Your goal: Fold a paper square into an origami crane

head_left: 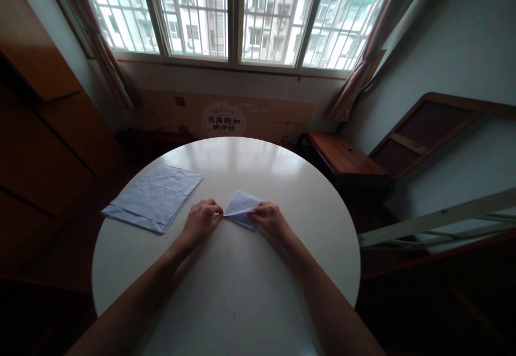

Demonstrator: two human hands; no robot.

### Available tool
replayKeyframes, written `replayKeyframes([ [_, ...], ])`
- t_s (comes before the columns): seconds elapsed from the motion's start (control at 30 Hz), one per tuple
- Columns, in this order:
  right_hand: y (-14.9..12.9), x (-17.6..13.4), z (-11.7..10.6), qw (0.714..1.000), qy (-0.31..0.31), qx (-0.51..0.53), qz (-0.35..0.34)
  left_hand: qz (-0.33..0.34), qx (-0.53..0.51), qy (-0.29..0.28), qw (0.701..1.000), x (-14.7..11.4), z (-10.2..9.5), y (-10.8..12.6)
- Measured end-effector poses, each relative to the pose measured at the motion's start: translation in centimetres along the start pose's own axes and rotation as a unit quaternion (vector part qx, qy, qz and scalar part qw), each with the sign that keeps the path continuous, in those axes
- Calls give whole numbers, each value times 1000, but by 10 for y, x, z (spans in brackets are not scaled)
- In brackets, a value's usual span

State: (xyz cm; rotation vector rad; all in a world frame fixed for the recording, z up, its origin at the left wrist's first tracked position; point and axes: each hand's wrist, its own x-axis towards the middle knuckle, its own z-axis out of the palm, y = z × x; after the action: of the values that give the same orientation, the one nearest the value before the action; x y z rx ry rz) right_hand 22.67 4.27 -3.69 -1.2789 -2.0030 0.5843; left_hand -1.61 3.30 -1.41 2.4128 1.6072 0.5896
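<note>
A small folded sheet of paper (241, 203), pale bluish white, is between my two hands over the middle of the round table. My left hand (202, 217) pinches its left corner between thumb and fingers. My right hand (270, 217) grips its right side, with the fingertips over a folded edge. The lower part of the paper rests on or just above the tabletop; I cannot tell which. To the left of my left hand lie creased paper sheets (155, 197), stacked flat near the table's left edge.
The white round table (234, 280) fills the middle, its curved rim all around. Beyond it are a barred window (234, 17) and a printed banner (226, 116). A wooden bench (342, 154) stands at the right, a cabinet (44, 130) at the left.
</note>
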Motion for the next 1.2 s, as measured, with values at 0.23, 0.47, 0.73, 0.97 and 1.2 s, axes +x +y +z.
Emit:
replayKeyframes([
  [0.23, 2, 0, 3, 1000, 6, 5, 0, 25, -40, 61, 997, 2, 4, 3],
  [0.47, 1, 0, 4, 999, -19, 7, -31, 95, -78, 15, 992, 2, 15, 6],
  [0.73, -5, 0, 0, 999, -18, -10, -39, 87, -73, 16, 993, 3, 12, 3],
  [0.97, -9, -3, 3, 997, -32, -13, -64, 113, -99, 12, 989, 3, 19, 2],
  [1.2, -11, -4, 3, 997, -47, -23, -53, 134, -78, 4, 988, 0, 17, 12],
])
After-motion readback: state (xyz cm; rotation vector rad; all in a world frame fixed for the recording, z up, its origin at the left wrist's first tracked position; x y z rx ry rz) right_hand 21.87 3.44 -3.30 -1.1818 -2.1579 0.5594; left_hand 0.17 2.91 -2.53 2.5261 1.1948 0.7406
